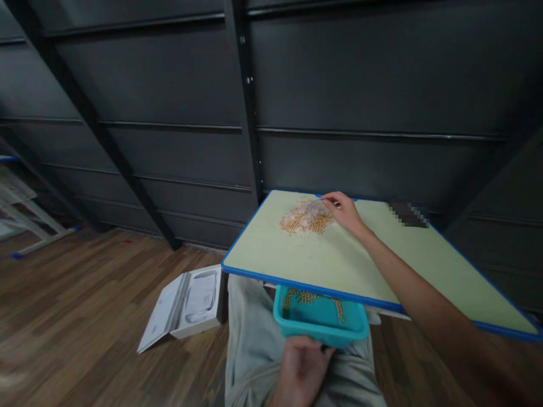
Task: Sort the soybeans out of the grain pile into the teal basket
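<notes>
My right hand point(343, 210) reaches over the table point(254, 243) to the right edge of a loose pile. Its thumb and fingertips are pinched together, and what lies between them is too small to name. The pile mixes small golden beads point(291, 225) with whitish, see-through bits point(311, 215). Against the near wall of a turquoise plastic basket point(318, 330), my left hand point(303, 364) is curled, holding it on my lap below the table edge. More golden beads point(307, 296) lie along the inside of the basket. Something small and dark shows by the left fingers.
A blurred dark object point(409, 215) lies at the table's back right. An opened white box point(197, 299) sits on the wooden floor point(97, 294) to the left. Dark wall panels point(186, 152) rise behind the table. Another table's white legs point(36, 217) stand far left.
</notes>
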A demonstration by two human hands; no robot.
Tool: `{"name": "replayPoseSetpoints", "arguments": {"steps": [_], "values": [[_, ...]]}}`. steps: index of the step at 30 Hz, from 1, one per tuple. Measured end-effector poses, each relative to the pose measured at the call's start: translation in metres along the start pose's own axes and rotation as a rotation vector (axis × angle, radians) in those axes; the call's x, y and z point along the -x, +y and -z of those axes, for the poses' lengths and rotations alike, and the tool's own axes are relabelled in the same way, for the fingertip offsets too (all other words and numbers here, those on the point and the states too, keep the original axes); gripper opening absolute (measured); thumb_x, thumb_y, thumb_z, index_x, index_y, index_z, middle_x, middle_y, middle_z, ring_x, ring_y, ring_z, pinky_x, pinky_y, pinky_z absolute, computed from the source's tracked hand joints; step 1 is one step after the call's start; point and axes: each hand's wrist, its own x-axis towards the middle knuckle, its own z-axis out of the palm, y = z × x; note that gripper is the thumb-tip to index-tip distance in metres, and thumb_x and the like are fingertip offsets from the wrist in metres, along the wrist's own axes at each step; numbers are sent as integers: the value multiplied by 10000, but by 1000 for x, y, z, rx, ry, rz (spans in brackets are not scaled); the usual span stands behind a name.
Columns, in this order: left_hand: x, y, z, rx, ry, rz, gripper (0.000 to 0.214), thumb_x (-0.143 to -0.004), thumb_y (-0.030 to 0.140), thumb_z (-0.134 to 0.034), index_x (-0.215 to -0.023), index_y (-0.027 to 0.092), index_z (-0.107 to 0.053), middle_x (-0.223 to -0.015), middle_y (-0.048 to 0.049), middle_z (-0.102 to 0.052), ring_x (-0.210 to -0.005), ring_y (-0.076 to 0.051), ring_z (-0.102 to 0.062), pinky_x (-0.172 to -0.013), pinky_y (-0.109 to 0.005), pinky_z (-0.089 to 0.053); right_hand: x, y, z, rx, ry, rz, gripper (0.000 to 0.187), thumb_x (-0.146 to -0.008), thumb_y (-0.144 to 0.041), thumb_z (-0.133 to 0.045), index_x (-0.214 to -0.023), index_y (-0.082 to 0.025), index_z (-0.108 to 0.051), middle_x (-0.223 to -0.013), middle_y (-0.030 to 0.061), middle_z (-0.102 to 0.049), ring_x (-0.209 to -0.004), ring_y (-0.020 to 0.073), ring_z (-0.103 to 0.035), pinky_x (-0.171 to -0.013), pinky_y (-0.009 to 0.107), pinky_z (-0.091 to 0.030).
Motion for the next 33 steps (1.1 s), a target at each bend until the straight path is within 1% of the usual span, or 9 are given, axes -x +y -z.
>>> {"name": "replayPoseSetpoints", "arguments": {"steps": [5,9,13,16,19,21,23,26,33], "values": [[-1,-4,20,14,26,84,470,-546,-29,-499,-885,235,-688,-1031,-18,-737,-1063,-241,-607,-1063,-547,-325,2,6,-3,41,22,26,164,-909,-244,-510,-949,-205,-664,-946,72,-648,-895,212,-591,-788,355,-462],[-4,-2,36,6,33,50,356,-605,-25,-545,-796,232,-701,-1052,-25,-738,-1116,-245,-591,-1083,-502,-334,-4,-16,0,52,58,78,171,-927,-249,-493,-963,-214,-656,-948,60,-652,-902,207,-593,-813,353,-456],[-7,-2,39,29,-27,44,476,-579,-86,-472,-834,228,-722,-1012,-19,-757,-1100,-223,-609,-1104,-490,-334,-4,-33,12,75,58,172,194,-951,-259,-468,-1007,-223,-650,-977,54,-649,-941,202,-592,-836,344,-449],[-9,-3,39,81,-38,45,542,-533,-113,-424,-837,221,-724,-943,-3,-770,-1056,-194,-635,-1110,-471,-342,5,-22,22,123,3,177,204,-950,-268,-470,-1006,-217,-660,-956,60,-642,-932,208,-593,-838,351,-446],[-12,-3,45,84,14,8,462,-573,-109,-416,-741,204,-712,-826,-1,-771,-913,-156,-675,-1073,-426,-399,17,2,29,177,31,90,215,-946,-286,-476,-1005,-206,-667,-938,71,-642,-899,218,-594,-807,359,-452],[-15,-2,51,113,108,-13,382,-690,-61,-441,-715,210,-709,-765,-5,-764,-855,-148,-685,-1036,-410,-436,22,14,32,204,30,63,217,-944,-283,-477,-1005,-202,-669,-945,76,-645,-898,223,-596,-803,362,-455],[-17,1,55,158,204,-28,301,-815,65,-477,-804,229,-729,-834,-22,-774,-933,-178,-685,-1020,-435,-449,23,19,33,220,28,55,218,-945,-275,-474,-1003,-199,-669,-954,83,-646,-908,228,-597,-809,366,-457],[-18,5,57,193,297,-6,232,-889,254,-506,-898,245,-737,-929,-45,-775,-1024,-223,-669,-1005,-470,-458,23,13,29,241,-18,81,215,-948,-260,-472,-998,-199,-672,-954,86,-653,-921,236,-594,-837,379,-454],[-18,7,56,175,219,8,281,-912,286,-473,-1095,286,-687,-1056,-48,-756,-1051,-219,-660,-1018,-470,-448,29,-8,16,232,-111,133,233,-958,-234,-454,-1024,-206,-675,-1003,83,-669,-974,239,-585,-896,395,-435]]}}
